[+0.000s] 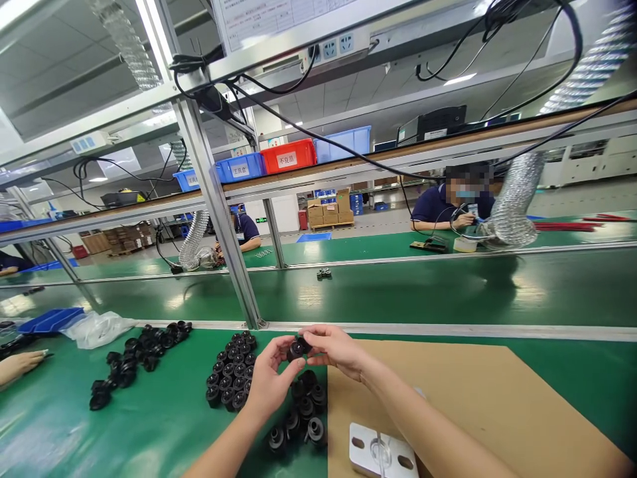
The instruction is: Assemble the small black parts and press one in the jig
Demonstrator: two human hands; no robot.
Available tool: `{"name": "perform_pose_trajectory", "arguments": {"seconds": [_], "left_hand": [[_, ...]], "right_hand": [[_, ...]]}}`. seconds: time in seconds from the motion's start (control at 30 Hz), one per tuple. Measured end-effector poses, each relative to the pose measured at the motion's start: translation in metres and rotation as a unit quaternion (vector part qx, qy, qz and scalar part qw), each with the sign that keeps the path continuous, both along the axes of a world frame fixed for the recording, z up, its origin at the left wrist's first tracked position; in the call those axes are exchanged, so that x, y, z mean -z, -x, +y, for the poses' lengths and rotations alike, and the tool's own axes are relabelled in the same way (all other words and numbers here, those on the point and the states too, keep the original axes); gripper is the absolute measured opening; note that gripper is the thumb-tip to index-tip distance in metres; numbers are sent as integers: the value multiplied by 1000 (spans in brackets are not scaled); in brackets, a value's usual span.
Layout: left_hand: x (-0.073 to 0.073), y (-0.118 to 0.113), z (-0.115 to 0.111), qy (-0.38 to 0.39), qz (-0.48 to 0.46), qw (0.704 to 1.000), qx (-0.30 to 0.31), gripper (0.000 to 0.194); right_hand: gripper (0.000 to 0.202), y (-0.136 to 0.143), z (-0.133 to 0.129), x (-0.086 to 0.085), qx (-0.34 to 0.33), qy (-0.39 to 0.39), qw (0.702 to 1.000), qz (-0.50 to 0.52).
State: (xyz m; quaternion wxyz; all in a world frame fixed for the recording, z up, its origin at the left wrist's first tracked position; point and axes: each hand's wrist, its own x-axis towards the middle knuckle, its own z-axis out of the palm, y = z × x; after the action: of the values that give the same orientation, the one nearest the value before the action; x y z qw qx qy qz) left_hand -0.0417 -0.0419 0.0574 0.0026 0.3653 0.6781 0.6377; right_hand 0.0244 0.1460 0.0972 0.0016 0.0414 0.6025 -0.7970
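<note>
My left hand (269, 378) and my right hand (336, 348) meet above the green bench, both pinching one small black round part (298, 347) between their fingertips. Directly below lies a neat block of the same black parts (231, 372) standing in rows. More of them (301, 415) sit loose near my forearms. A looser heap of black parts (139, 355) spreads to the left.
A brown cardboard sheet (472, 398) covers the bench at right, with a white block fixture (381, 451) on its near edge. A metal upright (219, 212) rises behind. Another person's hand (20, 365) rests at far left; a clear bag (97, 328) lies nearby. Co-workers sit across the conveyor (398, 292).
</note>
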Motion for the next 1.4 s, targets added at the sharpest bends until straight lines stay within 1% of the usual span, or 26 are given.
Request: {"name": "perform_pose_trajectory", "arguments": {"seconds": [0.07,0.13,0.4,0.63,0.77,0.87,0.97,1.03,1.13,1.23,1.33,1.4], "left_hand": [[-2,-1,-1,-1,-2,1000,2,37],[-2,-1,-2,-4,-3,1000,5,36],[1,1,-2,-13,9,1000,-4,39],[1,0,-2,-14,41,999,-10,37],[2,2,-2,-17,49,999,-13,37],[4,5,-2,-19,52,998,-13,37],[4,7,-2,-18,56,998,-4,37],[3,7,-3,-14,57,998,6,38],[2,7,-3,-18,46,998,26,39],[1,8,-3,-31,27,998,45,40],[0,8,-2,-34,19,998,54,39],[0,8,-2,-31,19,998,52,38]], "right_hand": [[34,-1,1,0,-13,3,1000,2],[39,-1,2,-1,-18,4,1000,8],[55,-3,4,-5,-1,-19,999,48],[55,-9,1,-12,10,-57,996,74],[47,-10,-3,-13,10,-108,988,111],[37,-11,-5,-12,14,-184,970,157],[33,-13,-5,-10,41,-276,940,198],[30,-14,-5,-10,52,-320,920,222],[31,-15,-4,-10,51,-357,897,257],[36,-16,-2,-10,45,-371,884,280],[40,-17,2,-11,19,-382,871,310],[40,-18,4,-12,3,-400,853,335]]}}
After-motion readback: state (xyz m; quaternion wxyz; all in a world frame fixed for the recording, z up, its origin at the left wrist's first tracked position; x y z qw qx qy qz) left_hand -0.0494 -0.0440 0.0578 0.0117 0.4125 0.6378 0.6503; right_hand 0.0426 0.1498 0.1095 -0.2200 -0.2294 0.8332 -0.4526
